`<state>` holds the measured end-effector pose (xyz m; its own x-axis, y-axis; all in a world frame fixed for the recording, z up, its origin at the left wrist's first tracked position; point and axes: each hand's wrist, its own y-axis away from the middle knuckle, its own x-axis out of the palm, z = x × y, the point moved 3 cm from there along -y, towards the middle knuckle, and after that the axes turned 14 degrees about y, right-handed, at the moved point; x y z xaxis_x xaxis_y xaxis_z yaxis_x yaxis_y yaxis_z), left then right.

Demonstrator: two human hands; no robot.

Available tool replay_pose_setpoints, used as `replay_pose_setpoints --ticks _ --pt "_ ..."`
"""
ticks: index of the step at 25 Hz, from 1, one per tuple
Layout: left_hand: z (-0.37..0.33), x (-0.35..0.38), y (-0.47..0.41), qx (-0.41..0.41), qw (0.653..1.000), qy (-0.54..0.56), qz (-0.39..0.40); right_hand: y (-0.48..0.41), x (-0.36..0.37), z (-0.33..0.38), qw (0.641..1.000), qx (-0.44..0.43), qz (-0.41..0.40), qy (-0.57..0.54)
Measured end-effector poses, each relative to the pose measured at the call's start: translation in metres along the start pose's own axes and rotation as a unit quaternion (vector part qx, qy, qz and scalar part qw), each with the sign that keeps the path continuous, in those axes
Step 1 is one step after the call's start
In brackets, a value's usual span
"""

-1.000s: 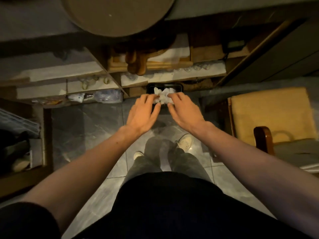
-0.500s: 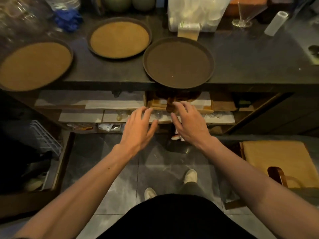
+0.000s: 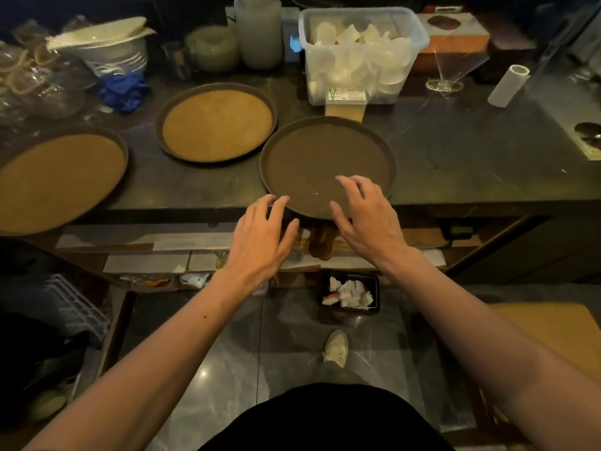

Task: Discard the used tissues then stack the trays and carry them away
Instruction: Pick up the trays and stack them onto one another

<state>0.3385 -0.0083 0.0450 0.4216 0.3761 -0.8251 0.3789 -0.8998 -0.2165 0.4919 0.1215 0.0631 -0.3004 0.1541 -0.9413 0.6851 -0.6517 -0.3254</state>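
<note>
Dim counter, dark round tray overhanging front edge; left hand, right hand fingers spread, empty: grip opposite rims, lift level.

Dim, warm light. Dark stone-look counter spans the view. Beneath it, open shelves hold pale boards and clutter. Floor: glossy grey marbled tiles, 1 bright reflection spot. White wire rack at lower left. Yellow-cushioned chair at lower right, partly cut off.
</note>
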Motion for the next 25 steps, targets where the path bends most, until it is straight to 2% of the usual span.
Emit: replay_pose_setpoints --ticks 6,12,18,25 --pt "0.005 0.033 -0.077 -0.052 0.996 -0.059 0.040 -0.058 0.027 -0.081 0.999 0.021 0.047 0.008" --pt "0.016 0.050 -0.136 -0.123 0.989 -0.064 0.055 -0.093 0.055 -0.140 0.991 0.069 0.116 0.021" --pt "0.038 0.060 -0.171 -0.166 0.982 -0.062 0.067 -0.114 0.086 -0.175 0.970 0.143 0.194 0.028" --pt "0.071 0.070 -0.187 -0.216 0.971 -0.049 0.084 -0.128 0.110 -0.184 0.953 0.211 0.218 0.018"
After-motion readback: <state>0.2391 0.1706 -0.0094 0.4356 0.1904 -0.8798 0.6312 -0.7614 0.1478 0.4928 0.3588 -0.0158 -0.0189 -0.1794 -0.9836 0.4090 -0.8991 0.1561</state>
